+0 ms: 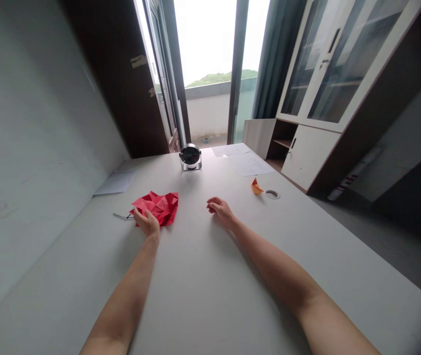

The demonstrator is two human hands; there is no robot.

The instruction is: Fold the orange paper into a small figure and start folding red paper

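Here, the crinkly red paper [163, 206] lies on the white table [195, 296], and the left hand [148, 224] touches its near edge. The right hand [222, 211] is apart from it, fingers curled. They look small, so I can't tell if the left grip pinches or the right grip is pressed together. A folded orange paper [256, 187] sits by a white ring [273, 198].

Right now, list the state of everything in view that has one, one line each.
Red paper: creased
Left hand: touching the red paper
Right hand: fingers curled, off the paper
Orange paper: folded
White ring: lying flat
Round dark object: standing on edge
White sheets: lying flat
Lower left cabinet door: open
Lower right cabinet door: shut
Glass cabinet doors: shut
Curtain: gathered
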